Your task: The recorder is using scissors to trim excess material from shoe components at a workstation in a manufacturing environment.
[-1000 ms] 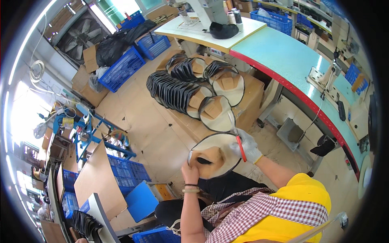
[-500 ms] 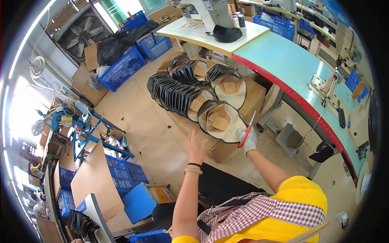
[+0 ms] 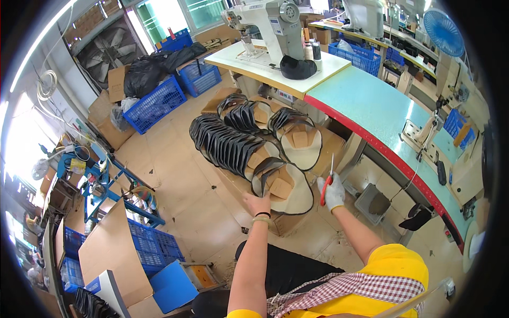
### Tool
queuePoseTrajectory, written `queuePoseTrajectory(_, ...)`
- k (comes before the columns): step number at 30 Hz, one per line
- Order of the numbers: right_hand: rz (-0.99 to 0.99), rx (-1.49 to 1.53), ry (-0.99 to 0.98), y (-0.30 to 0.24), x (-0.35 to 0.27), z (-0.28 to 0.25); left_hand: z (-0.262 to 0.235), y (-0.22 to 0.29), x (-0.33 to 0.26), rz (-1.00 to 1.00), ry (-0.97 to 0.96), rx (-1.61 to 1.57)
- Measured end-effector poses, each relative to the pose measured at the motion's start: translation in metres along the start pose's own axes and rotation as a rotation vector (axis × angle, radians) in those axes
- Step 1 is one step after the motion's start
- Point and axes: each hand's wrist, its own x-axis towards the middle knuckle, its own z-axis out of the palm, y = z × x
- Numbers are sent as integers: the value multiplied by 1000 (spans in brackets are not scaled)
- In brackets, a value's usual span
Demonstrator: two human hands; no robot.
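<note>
Rows of black and cream shoe uppers (image 3: 227,144) lie overlapped on a cardboard box (image 3: 330,139) in front of me. The nearest upper (image 3: 297,197) lies with its cream lining facing up and a tan patch inside. At that upper's near left edge, my bare left hand (image 3: 258,203) is closed on its black rim; some fingertips are hidden. My right hand (image 3: 334,193), in a pale glove, grips red-handled scissors (image 3: 325,190), blades pointing up and away. It is just right of the upper, apart from it.
On the right runs a green worktable (image 3: 371,90) with a red edge. A sewing machine (image 3: 283,26) stands on the white table beyond. Blue crates (image 3: 156,103) sit at the far left, and a blue metal frame (image 3: 124,185) nearer. A grey bin (image 3: 373,204) stands under the worktable.
My left hand, earlier apart with fingers spread, has closed on the nearest upper's left edge. My right hand, with the scissors, has come away from its right edge. The view has tilted up.
</note>
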Motion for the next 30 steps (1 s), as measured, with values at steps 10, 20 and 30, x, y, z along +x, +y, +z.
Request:
queuePoseTrajectory(10, -202, 103, -23, -34, 97, 57, -2, 33, -14, 140, 10, 32)
queuePoseTrajectory(20, -255, 48, -85, -46, 101, 68, 11, 16, -5, -65, 110, -68)
queuePoseTrajectory(30, -433, -364, 295, -76, 241, -62, -2, 48, -32, 189, 115, -14)
